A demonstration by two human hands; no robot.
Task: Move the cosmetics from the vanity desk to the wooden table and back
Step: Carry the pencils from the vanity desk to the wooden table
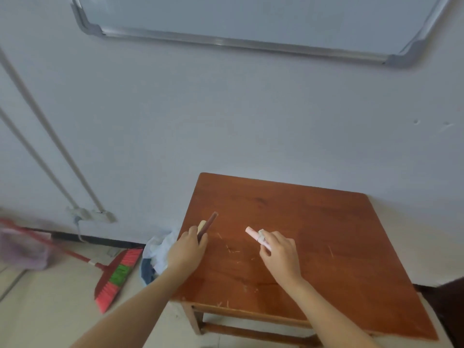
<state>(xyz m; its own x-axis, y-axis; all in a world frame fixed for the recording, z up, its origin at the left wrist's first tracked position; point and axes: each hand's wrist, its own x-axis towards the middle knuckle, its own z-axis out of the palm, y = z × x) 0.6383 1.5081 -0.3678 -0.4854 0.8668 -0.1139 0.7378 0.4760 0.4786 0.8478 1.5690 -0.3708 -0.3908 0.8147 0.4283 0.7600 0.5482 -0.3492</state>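
- The left hand curls its fingers round a dark brown stick and a cream tube. Both poke out beyond its knuckles, low over the wooden table.
- The right hand pinches a pink tube, whose free end points up and toward the left hand.
- A red broom lies on the floor, left of the left hand.
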